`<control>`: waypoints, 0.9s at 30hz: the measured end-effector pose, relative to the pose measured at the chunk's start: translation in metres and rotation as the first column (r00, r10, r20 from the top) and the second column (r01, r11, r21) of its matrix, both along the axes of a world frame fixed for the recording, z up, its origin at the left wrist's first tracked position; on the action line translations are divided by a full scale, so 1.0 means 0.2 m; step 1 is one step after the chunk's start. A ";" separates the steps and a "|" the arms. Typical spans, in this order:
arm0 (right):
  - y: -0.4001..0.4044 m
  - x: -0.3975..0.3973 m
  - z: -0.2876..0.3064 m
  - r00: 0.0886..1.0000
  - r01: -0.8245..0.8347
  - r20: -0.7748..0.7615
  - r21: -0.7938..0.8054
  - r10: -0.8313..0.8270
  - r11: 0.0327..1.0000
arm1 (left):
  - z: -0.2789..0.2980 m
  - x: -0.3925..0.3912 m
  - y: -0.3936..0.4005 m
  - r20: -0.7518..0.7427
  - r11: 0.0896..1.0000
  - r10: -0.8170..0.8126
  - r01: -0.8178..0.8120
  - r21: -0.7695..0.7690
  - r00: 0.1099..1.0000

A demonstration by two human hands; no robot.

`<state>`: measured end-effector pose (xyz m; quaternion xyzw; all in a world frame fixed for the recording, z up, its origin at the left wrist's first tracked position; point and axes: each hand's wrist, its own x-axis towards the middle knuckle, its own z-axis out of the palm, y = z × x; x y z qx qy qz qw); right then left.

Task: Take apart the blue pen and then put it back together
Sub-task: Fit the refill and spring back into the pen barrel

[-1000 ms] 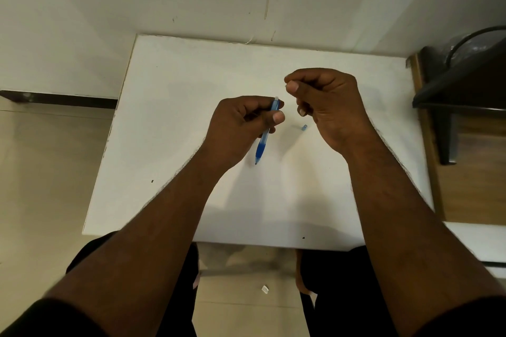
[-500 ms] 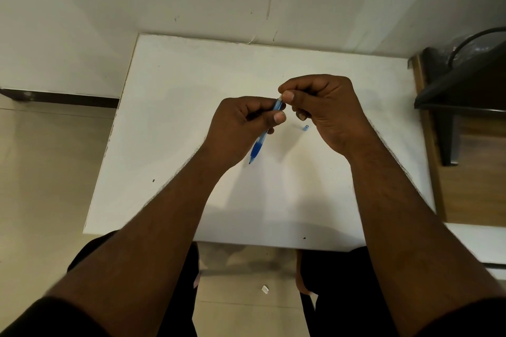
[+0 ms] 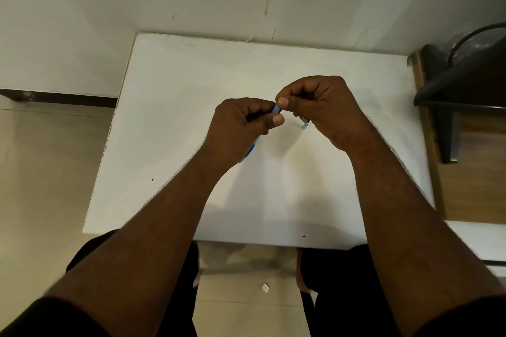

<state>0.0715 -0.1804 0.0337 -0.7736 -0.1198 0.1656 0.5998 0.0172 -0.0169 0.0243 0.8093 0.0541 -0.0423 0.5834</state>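
Pen partly apart, likely mid-reassembly or mid-removal; can't tell which. Left hand (image 3: 241,126) curled round the blue pen (image 3: 276,109) barrel, held above the white table (image 3: 169,117), tip toward the person. Right hand (image 3: 320,107) pinches at the barrel's far end; what it pinches is hidden. 1 small blue piece (image 3: 304,126) lies loose on the table just beyond.

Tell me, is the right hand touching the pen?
Touching. In the head view, the right hand's thumb and forefinger close on the top end of the pen, which the left hand grips around its barrel.
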 end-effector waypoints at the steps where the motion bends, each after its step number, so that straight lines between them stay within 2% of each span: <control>1: 0.00 0.00 0.00 1.000 0.000 -0.004 0.002 0.000 1.000 | 0.00 0.00 0.00 -0.004 1.000 0.002 -0.002 0.003 1.000; 7: 0.00 0.00 0.00 0.999 0.022 -0.039 -0.017 -0.023 1.000 | 0.00 0.00 -0.01 -0.007 1.000 -0.002 0.002 0.021 1.000; 11: -0.08 0.03 -0.03 0.993 0.102 -0.042 -0.161 -0.110 0.982 | 0.00 0.00 0.01 -0.028 0.999 0.029 -0.030 -0.041 0.999; 14: -0.14 0.06 -0.08 0.988 0.147 0.119 -0.483 -0.102 0.863 | 0.00 0.00 0.02 -0.051 0.994 0.046 -0.051 -0.101 0.998; 16: -0.14 0.07 -0.10 0.990 0.114 0.136 -0.623 -0.037 0.774 | 0.00 0.00 0.02 -0.052 0.993 0.043 -0.049 -0.109 0.998; 22: -0.11 0.06 -0.13 0.991 0.033 0.106 -0.787 0.083 0.616 | 0.00 0.00 0.02 -0.048 0.994 0.027 -0.032 -0.103 0.998; 27: -0.09 0.06 -0.16 0.995 0.016 0.068 -0.826 0.071 0.564 | -0.01 0.00 0.01 -0.048 0.996 0.025 -0.030 -0.090 0.999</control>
